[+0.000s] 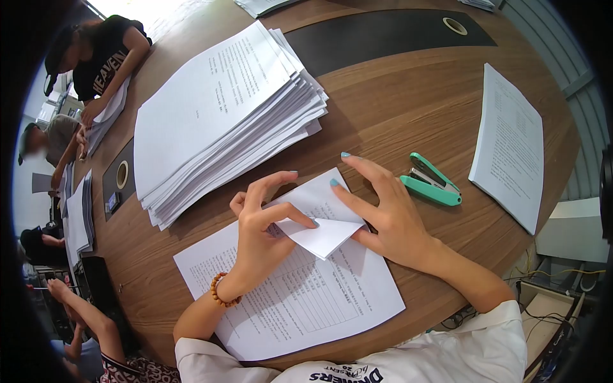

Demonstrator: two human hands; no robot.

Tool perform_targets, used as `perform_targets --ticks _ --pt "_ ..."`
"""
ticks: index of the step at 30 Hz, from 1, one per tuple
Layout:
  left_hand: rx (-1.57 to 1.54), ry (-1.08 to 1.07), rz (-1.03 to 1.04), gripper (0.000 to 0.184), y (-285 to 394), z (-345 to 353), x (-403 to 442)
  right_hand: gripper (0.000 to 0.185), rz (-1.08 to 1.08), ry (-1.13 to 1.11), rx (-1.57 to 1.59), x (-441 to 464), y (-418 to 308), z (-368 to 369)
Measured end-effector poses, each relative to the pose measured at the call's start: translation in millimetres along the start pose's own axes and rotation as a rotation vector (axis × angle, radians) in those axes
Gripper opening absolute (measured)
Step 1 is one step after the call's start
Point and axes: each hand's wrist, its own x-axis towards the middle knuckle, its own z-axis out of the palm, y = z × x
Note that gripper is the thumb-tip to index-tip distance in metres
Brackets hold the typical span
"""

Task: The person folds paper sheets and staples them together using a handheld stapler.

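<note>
Printed sheets (306, 300) lie on the wooden table in front of me, with a corner of paper (322, 237) folded over between my hands. My left hand (265, 223), with a beaded bracelet at its wrist, has its thumb and a finger on that folded paper. My right hand (389, 220) holds the paper's other side, its thumb below the fold and its index finger stretched out. Just beyond my right hand lies a green stapler (433, 182). A tall, uneven stack of printed papers (217, 115) stands at the upper left.
Another paper stack (511, 147) lies on the right of the table (396, 96). Black inset panels with round cable holes cross the tabletop. Several people sit along the left side, near more papers (78, 214). Cables hang at the lower right.
</note>
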Motion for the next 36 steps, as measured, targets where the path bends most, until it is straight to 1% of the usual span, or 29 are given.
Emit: perform_targets --ticks 3,5,6,8,9,12,14,15,17,21,23,27,30,32,33,35,36 --pt "0.039 -0.055 0.014 0.028 -3.3 -0.4 -1.5 0.061 -0.061 0.026 -0.029 -0.1 0.0 -0.2" --pt "0.137 -0.028 0.001 0.028 -4.2 0.4 -4.7 0.061 -0.033 0.012 0.002 0.4 -1.1 -2.2" --pt "0.138 -0.031 0.0 0.028 -3.8 0.8 -5.7 0.061 -0.031 0.013 0.003 0.7 -1.9 -1.5" --pt "0.058 0.002 -0.079 0.028 -2.8 1.8 -5.9 0.062 0.077 0.041 0.081 2.3 -3.5 0.0" --pt "0.031 0.013 -0.106 0.028 -2.4 2.0 -5.5 0.062 0.077 0.042 0.081 2.0 -3.1 0.2" --pt "0.097 -0.032 -0.072 0.027 0.3 1.5 -2.8 0.062 0.039 0.02 0.02 1.1 -1.7 -0.1" --pt "0.105 0.072 0.058 0.027 1.9 2.7 -2.4 0.061 0.009 0.011 0.016 0.7 -1.2 -1.0" --pt "0.106 0.07 0.059 0.027 1.2 2.1 -2.4 0.061 0.01 0.012 0.016 0.3 -0.5 -0.8" --pt "0.13 -0.034 0.045 0.027 -1.8 0.5 -2.8 0.06 -0.065 0.019 -0.012 -0.5 1.0 -0.1" --pt "0.186 -0.016 0.044 0.029 -1.7 0.6 -6.8 0.062 -0.071 0.038 0.001 0.3 -0.8 -1.7" --pt "0.177 0.019 0.029 0.028 0.2 1.6 -7.8 0.063 0.016 0.056 0.044 1.8 -3.1 -1.7" --pt "0.104 0.025 -0.042 0.027 1.8 2.0 -7.2 0.065 0.038 0.063 0.039 1.3 -2.7 0.1" --pt "0.121 -0.055 -0.1 0.026 1.8 -1.2 -8.1 0.063 0.031 0.014 0.02 1.2 -2.0 -1.4" --pt "0.193 -0.026 0.036 0.027 -0.8 0.7 -10.0 0.061 0.013 0.026 -0.003 0.7 -1.3 -0.1" --pt "0.194 -0.026 0.036 0.027 0.4 0.9 -9.0 0.061 0.013 0.026 -0.003 0.5 -1.3 -0.2" --pt "0.141 0.059 0.075 0.027 3.6 1.7 -6.0 0.058 -0.02 0.032 -0.009 -0.4 -1.5 -0.3" --pt "0.142 0.059 0.076 0.027 3.5 1.4 -6.1 0.058 -0.02 0.033 -0.009 -0.6 -1.6 -0.3"
